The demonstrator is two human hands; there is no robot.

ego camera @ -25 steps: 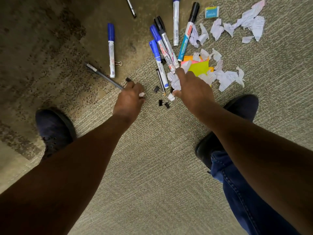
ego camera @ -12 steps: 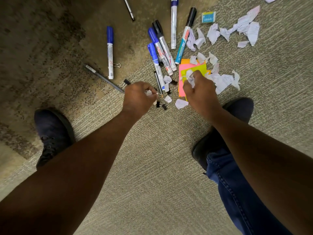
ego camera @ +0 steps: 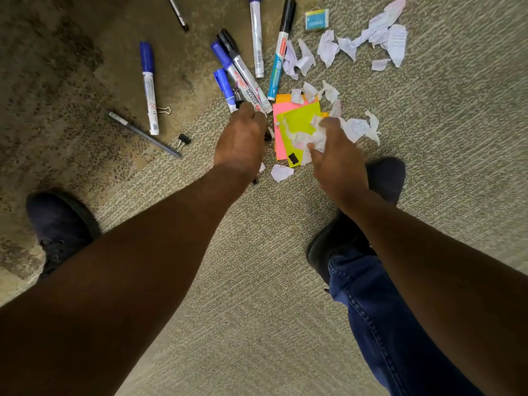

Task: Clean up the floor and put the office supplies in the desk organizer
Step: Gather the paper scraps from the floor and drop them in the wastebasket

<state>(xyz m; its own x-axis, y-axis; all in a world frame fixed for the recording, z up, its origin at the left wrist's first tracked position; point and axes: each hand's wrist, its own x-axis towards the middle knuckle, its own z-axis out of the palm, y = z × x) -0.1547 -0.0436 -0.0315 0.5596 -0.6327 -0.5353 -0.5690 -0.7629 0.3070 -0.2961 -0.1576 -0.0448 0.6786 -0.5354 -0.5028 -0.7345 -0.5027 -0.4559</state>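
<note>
Office supplies lie scattered on the carpet. My right hand [ego camera: 334, 155] is closed on a wad of crumpled white paper scraps [ego camera: 310, 138], over the pink and yellow sticky notes [ego camera: 297, 121]. My left hand [ego camera: 243, 141] is curled, palm down, at the lower ends of a cluster of markers [ego camera: 243, 78]; what its fingers hold is hidden. More torn paper [ego camera: 357, 128] lies right of the notes and farther back [ego camera: 383, 32]. A black binder clip [ego camera: 293, 158] sits on the notes' near edge.
To the left lie a blue-capped marker [ego camera: 150, 90], a grey pen [ego camera: 143, 134] and a binder clip [ego camera: 183, 140]. A small eraser box [ego camera: 316, 20] rests at the top. My shoes [ego camera: 60, 224] [ego camera: 383, 178] stand on either side.
My left hand moved right and forward to the markers' lower ends. My right hand gathered more paper scraps into a wad over the sticky notes.
</note>
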